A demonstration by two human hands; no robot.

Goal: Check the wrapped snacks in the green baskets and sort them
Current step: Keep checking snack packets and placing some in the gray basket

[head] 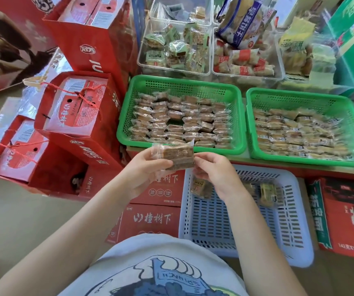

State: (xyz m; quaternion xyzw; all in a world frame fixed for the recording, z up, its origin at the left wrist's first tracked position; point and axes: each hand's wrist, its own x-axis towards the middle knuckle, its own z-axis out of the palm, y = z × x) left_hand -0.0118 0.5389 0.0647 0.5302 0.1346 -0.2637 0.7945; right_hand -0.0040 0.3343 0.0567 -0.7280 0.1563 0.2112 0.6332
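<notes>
Hands hold one wrapped snack (177,155) in front of the left green basket (180,113): left hand (148,167) grips its end, right hand (212,169) pinches the other. Slippery wrap could slide free and drop beside the white basket (287,210) below, muddling the sort.

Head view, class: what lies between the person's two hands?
In the head view, one wrapped snack spans the gap, the left hand and the right hand each holding an end.

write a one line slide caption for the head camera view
Both hands, left hand and right hand, hold one clear-wrapped brown snack before two green plastic mesh baskets of wrapped snacks.
</notes>
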